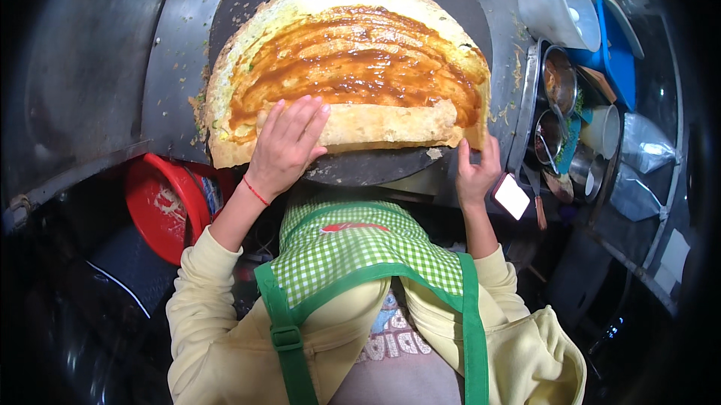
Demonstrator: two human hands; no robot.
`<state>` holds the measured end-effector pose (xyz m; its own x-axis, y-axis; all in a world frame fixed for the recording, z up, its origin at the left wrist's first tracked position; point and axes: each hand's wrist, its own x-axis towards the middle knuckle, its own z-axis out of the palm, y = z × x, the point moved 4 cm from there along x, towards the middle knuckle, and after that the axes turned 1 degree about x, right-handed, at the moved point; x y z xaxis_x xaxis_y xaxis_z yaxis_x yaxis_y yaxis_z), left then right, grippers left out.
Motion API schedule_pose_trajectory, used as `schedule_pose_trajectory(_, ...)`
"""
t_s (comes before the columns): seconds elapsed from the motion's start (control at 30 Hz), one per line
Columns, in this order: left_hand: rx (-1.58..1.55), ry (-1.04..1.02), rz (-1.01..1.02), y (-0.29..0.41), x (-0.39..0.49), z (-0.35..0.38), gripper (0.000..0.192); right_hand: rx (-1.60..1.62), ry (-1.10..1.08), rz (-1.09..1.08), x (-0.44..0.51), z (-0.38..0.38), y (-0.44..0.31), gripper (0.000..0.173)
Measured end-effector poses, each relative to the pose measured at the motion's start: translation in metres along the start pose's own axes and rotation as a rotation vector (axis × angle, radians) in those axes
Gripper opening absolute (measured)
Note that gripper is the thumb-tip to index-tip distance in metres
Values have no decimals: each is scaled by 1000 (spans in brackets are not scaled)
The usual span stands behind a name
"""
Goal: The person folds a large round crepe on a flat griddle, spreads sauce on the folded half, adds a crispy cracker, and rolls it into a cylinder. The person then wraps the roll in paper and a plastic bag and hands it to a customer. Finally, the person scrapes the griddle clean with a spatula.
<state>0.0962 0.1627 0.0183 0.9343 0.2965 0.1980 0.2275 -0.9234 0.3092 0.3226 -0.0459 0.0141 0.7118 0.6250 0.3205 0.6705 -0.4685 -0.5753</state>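
A large thin crêpe [360, 81] lies on a round dark griddle [369, 169], brown sauce [366, 67] spread over its middle. Its near edge is folded back into a pale flap [388, 122]. My left hand [288, 137] rests palm down on the left part of this flap, thumb out to the side. At the near right edge of the crêpe, my right hand [479, 171] has its fingers and thumb about the turned-up rim [483, 103]. Part of the grip is hidden. Bits of egg and green herb show on the far rim.
A red plastic basin [160, 210] sits below the counter at left. To the right stand a white tub [557, 10], a blue container [617, 55], metal bowls [559, 79] with food and utensils, a phone with a bright screen [511, 196], and a wooden-handled spatula [539, 210].
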Motion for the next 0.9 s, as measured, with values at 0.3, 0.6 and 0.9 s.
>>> schedule_pose_trajectory(0.3,-41,8,-92,4,1,0,53,-196,-521,-425,10,16,-9,67)
schedule_pose_trajectory(0.6,-391,944,-1033,-4,-98,-2,47,-300,-641,-426,13,12,-11,75)
schedule_pose_trajectory(0.9,-725,711,-1114,-21,-95,28,39,-310,-722,-400,15,5,-8,82)
